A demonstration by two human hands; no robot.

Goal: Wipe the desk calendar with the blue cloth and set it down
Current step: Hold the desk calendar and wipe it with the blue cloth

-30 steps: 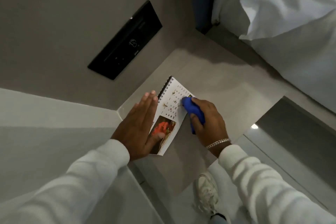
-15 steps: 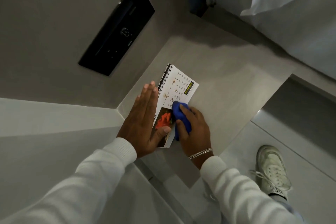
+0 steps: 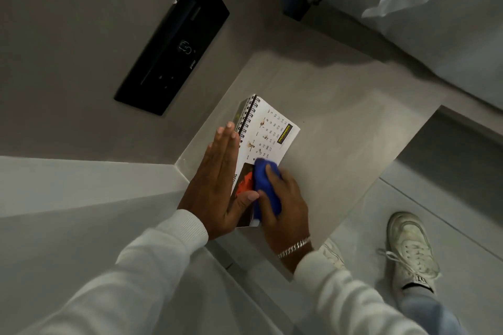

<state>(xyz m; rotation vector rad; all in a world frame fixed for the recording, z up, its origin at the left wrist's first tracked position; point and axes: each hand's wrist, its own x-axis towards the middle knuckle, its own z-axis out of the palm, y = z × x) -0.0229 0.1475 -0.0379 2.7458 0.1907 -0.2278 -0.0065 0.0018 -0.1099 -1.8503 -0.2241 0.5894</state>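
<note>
A white spiral-bound desk calendar (image 3: 268,133) stands on a grey ledge (image 3: 340,128) near the wall corner, its date grid and a red picture facing me. My left hand (image 3: 217,185) holds the calendar, fingers flat along its spiral side and thumb on the picture. My right hand (image 3: 283,204) is closed on a bunched blue cloth (image 3: 265,185) and presses it on the calendar's near part, over the picture. The cloth and both hands hide the lower end of the page.
A black wall panel (image 3: 174,43) is set in the grey wall above left. White bedding (image 3: 435,8) lies at the upper right. A white sneaker (image 3: 408,250) stands on the floor at the lower right, below the ledge's edge.
My right hand has drawn the blue cloth down the calendar page, from the date grid toward me onto the picture. The left hand keeps its hold; the view has shifted slightly.
</note>
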